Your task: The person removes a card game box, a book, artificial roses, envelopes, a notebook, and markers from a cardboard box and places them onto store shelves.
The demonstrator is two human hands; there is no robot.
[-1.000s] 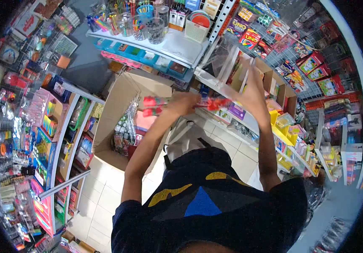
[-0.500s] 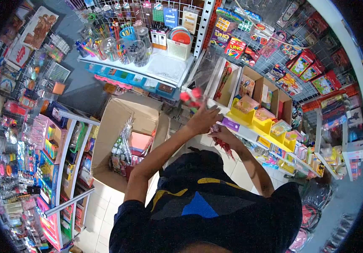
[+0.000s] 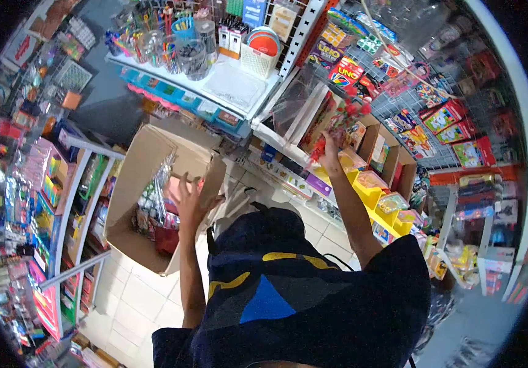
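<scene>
My left hand (image 3: 191, 201) is over the right side of a large open cardboard box (image 3: 130, 175), its fingers spread and nothing in them. Inside the box lie clear plastic-wrapped items (image 3: 158, 195) and a dark red packet (image 3: 166, 239). At the shelf on the right, my right hand (image 3: 331, 153) is closed around a bunch of red artificial flowers (image 3: 354, 110). The flowers are above the divided bins, close to a narrow white-edged compartment. Yellow trays (image 3: 368, 191) sit just below and right of that hand.
A white shelf (image 3: 236, 86) with pen cups stands ahead. Card games (image 3: 345, 72) hang on the wire rack at the right. A metal-framed shelf (image 3: 78, 214) borders the box on the left. Tiled floor (image 3: 140, 300) shows below the box.
My left hand has moved from the shelf to the box and opened. My right hand has moved up to the bins with red flowers. The view has shifted.
</scene>
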